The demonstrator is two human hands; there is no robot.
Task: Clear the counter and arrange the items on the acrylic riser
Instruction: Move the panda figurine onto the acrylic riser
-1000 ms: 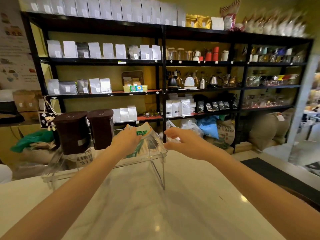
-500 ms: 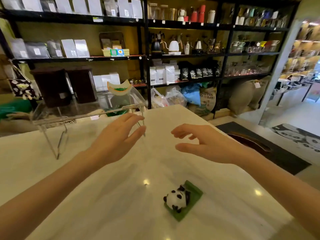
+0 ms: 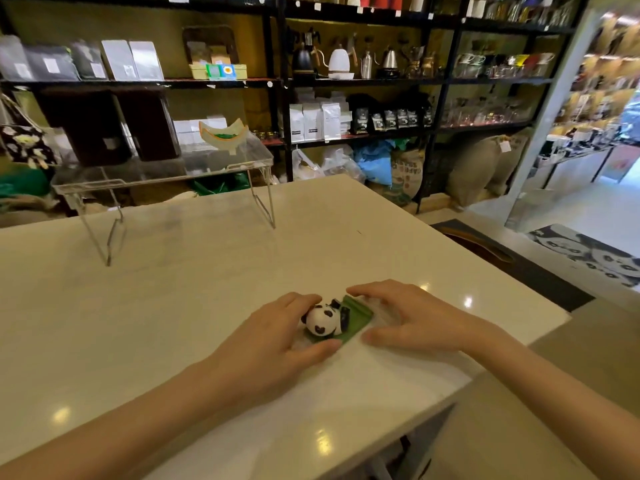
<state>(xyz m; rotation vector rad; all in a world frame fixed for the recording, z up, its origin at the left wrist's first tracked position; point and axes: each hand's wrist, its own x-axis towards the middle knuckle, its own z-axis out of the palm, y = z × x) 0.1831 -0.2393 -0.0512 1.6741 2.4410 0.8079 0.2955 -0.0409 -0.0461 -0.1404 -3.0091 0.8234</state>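
A small black-and-white panda figurine [image 3: 323,320] lies on a green base [image 3: 356,318] on the white counter [image 3: 173,299], near its front right corner. My left hand [image 3: 273,337] cups the panda from the left, with the index finger over it and the thumb under it. My right hand [image 3: 412,320] clasps the green base from the right. The clear acrylic riser [image 3: 156,180] stands at the far side of the counter. It carries two dark brown containers [image 3: 90,129] and, at its right end, a curved cream-and-green piece [image 3: 223,135].
The counter's right edge [image 3: 512,299] drops to the floor with a dark mat [image 3: 512,261]. Behind the riser, black shelves [image 3: 346,81] hold bags, kettles and glassware. Burlap sacks [image 3: 485,168] sit on the floor below.
Both hands have left the riser and come down and toward me onto the panda figurine. My view has tilted down. The curved piece stays on the riser.
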